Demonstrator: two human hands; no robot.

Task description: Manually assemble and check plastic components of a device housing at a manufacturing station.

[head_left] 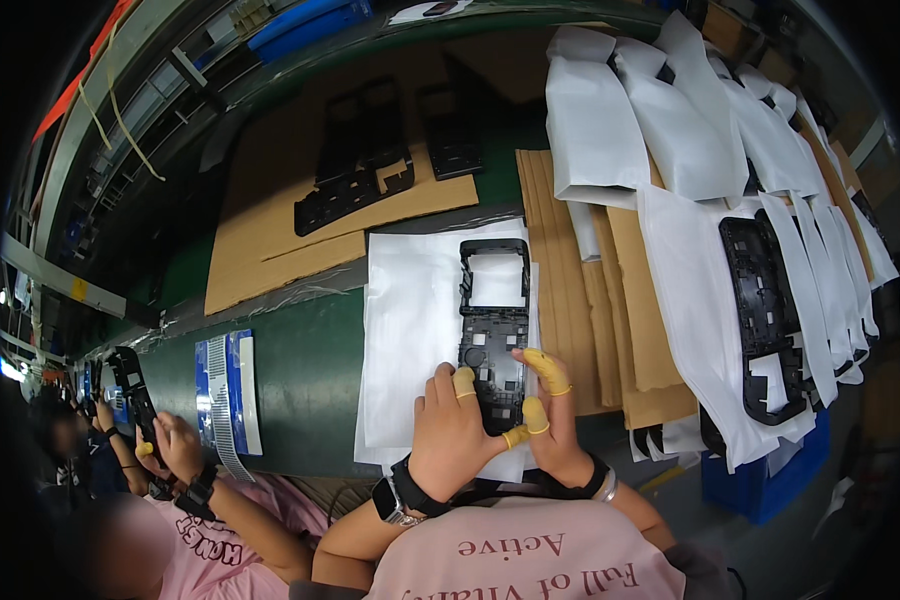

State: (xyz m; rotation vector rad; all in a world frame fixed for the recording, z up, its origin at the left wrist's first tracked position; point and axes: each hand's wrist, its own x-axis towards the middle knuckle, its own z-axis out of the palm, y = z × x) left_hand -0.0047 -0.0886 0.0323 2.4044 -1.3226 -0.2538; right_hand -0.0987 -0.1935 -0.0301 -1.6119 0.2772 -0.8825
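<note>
Hands meet at the near end of a black plastic frame (493, 325) that we see lying flat on a white sheet (410, 330) spread over the green counter (305, 370). Its long axis runs straight away from us, the open rectangular window at the far end and the denser ribbed part toward us. Our left hand (453, 432) pinches the near left corner, our right hand (552, 420) holds the near right edge; both wear yellow finger cots. We count one frame in hand, one more black frame (767, 315) resting on white sleeves (670, 130) stacked at right, and two or three dark parts (370, 160) on cardboard (270, 240) beyond, too dim to count exactly. At lower left, another person's hands (170, 445) hold one similar black part (135, 390).
</note>
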